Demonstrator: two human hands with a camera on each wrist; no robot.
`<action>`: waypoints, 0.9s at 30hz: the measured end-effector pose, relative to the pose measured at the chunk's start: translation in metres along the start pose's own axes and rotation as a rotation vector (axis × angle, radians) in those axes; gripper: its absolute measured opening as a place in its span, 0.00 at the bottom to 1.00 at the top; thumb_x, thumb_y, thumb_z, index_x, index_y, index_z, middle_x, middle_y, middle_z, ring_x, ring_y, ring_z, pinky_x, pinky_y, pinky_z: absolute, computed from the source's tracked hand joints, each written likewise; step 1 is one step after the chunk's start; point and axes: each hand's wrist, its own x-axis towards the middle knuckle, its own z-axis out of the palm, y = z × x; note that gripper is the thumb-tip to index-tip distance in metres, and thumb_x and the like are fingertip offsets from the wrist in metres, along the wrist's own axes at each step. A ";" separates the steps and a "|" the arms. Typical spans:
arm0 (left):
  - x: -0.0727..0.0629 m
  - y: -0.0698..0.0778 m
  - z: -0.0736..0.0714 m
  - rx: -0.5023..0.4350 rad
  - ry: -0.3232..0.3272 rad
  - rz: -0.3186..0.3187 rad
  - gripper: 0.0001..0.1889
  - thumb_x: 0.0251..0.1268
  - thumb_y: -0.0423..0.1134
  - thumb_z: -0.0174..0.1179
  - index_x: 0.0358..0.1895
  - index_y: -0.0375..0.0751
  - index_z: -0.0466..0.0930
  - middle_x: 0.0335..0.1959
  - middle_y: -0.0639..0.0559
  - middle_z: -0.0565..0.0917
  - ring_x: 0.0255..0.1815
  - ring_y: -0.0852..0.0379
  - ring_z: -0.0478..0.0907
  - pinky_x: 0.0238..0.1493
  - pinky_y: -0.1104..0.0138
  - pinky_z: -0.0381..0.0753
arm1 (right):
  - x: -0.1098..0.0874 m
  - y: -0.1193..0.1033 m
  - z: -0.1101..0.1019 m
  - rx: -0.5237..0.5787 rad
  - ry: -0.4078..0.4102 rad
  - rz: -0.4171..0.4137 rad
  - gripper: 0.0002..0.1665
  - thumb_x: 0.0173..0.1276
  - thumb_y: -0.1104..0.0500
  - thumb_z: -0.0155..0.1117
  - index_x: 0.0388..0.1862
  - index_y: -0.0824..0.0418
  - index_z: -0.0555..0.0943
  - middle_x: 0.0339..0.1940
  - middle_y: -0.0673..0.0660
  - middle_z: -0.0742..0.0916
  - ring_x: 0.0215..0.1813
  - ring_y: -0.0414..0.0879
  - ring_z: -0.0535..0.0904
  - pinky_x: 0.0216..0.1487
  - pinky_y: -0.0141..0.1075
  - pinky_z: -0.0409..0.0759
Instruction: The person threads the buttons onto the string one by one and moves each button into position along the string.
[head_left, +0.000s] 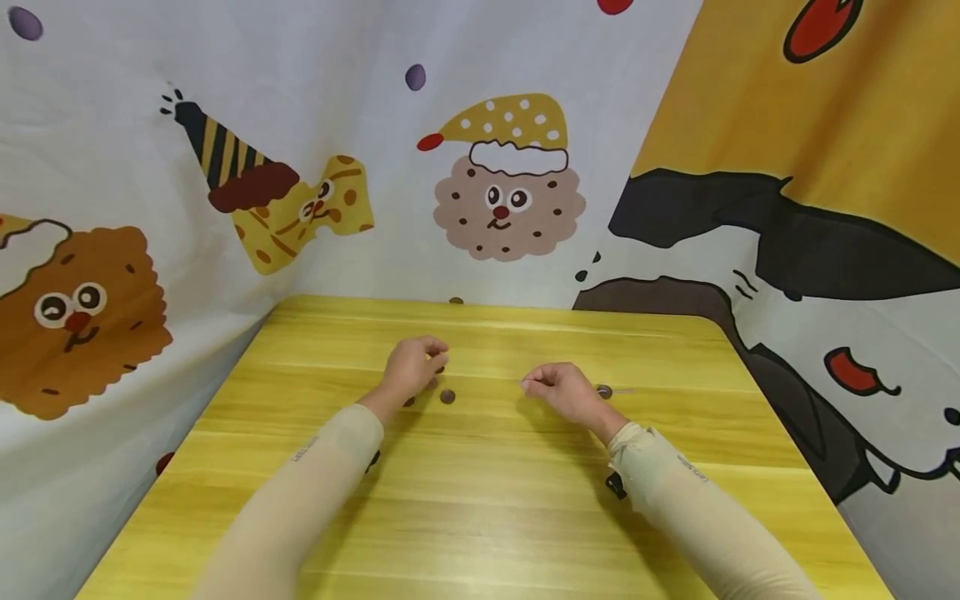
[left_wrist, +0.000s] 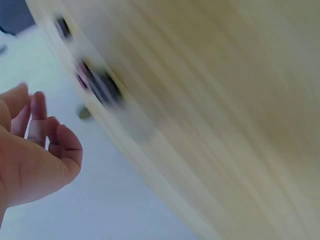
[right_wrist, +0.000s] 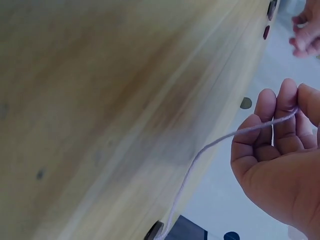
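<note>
Between thumb and fingertips my right hand (head_left: 564,390) pinches a thin pale cord (right_wrist: 220,140). In the right wrist view the cord curves down to a dark piece (right_wrist: 154,231) on the tabletop. A small round brown piece (head_left: 604,391) lies right of that hand in the head view, with a pale strand of cord beside it. My left hand (head_left: 411,365) hovers over the table's far left part, fingers loosely bent, nothing visible in them. Close by lie several small brown discs, one disc (head_left: 447,397) in plain sight and others partly hidden. Dark pieces (left_wrist: 105,89) look blurred in the left wrist view.
A yellow wood-grain table (head_left: 480,517) spans the space below both arms. Behind it and at the sides hangs a white curtain (head_left: 390,250) with cartoon prints, meeting the far table edge. Pale sleeves (head_left: 300,483) cover both forearms.
</note>
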 end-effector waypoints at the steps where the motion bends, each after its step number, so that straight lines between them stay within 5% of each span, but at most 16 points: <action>1: 0.001 -0.006 -0.005 0.027 -0.029 -0.007 0.16 0.80 0.45 0.65 0.62 0.45 0.88 0.57 0.46 0.89 0.51 0.47 0.88 0.54 0.53 0.88 | -0.001 0.000 -0.001 0.004 -0.003 0.005 0.16 0.80 0.50 0.68 0.51 0.60 0.90 0.43 0.53 0.93 0.32 0.44 0.72 0.37 0.37 0.73; 4: 0.000 -0.018 -0.011 0.152 -0.108 0.037 0.18 0.73 0.48 0.72 0.61 0.48 0.90 0.58 0.48 0.90 0.62 0.45 0.84 0.69 0.47 0.80 | -0.001 0.001 -0.001 0.016 -0.022 0.013 0.16 0.80 0.50 0.68 0.51 0.60 0.90 0.43 0.53 0.93 0.34 0.45 0.74 0.39 0.39 0.74; 7: -0.003 -0.017 -0.010 0.285 -0.174 0.111 0.20 0.65 0.52 0.76 0.58 0.53 0.92 0.58 0.52 0.91 0.67 0.43 0.80 0.74 0.40 0.72 | 0.000 0.001 -0.001 0.010 -0.030 0.010 0.15 0.80 0.50 0.67 0.51 0.60 0.90 0.43 0.51 0.93 0.36 0.45 0.76 0.40 0.38 0.75; 10: -0.005 -0.014 -0.005 0.410 -0.183 0.180 0.18 0.63 0.56 0.77 0.53 0.58 0.94 0.56 0.54 0.91 0.67 0.40 0.78 0.72 0.36 0.71 | 0.001 0.002 0.000 0.009 -0.044 0.007 0.15 0.81 0.50 0.67 0.51 0.59 0.91 0.44 0.52 0.93 0.38 0.47 0.79 0.41 0.38 0.76; 15: -0.007 -0.011 0.002 0.438 -0.158 0.190 0.10 0.61 0.54 0.79 0.42 0.59 0.96 0.52 0.55 0.89 0.63 0.42 0.77 0.68 0.39 0.72 | 0.002 0.003 0.002 0.014 -0.061 -0.004 0.15 0.81 0.50 0.66 0.51 0.59 0.90 0.45 0.54 0.93 0.39 0.48 0.81 0.41 0.37 0.77; 20: -0.008 -0.009 0.007 0.353 -0.108 0.158 0.04 0.66 0.51 0.76 0.38 0.60 0.95 0.48 0.58 0.91 0.60 0.45 0.80 0.71 0.39 0.71 | 0.001 0.001 0.003 0.020 -0.051 -0.001 0.14 0.80 0.51 0.67 0.50 0.59 0.91 0.44 0.53 0.93 0.37 0.45 0.78 0.39 0.36 0.76; 23: -0.009 -0.002 0.012 0.188 -0.066 0.103 0.06 0.71 0.50 0.72 0.43 0.57 0.96 0.48 0.57 0.93 0.57 0.49 0.85 0.70 0.46 0.78 | 0.001 0.000 0.003 0.019 -0.044 0.000 0.14 0.80 0.51 0.68 0.51 0.59 0.91 0.45 0.52 0.94 0.38 0.45 0.80 0.40 0.36 0.77; 27: -0.010 0.016 0.024 -0.114 -0.014 -0.002 0.11 0.75 0.50 0.69 0.49 0.50 0.95 0.50 0.52 0.94 0.54 0.50 0.89 0.57 0.54 0.88 | 0.001 -0.003 0.004 0.024 -0.011 0.020 0.15 0.79 0.50 0.69 0.51 0.58 0.92 0.46 0.51 0.94 0.42 0.46 0.82 0.43 0.35 0.78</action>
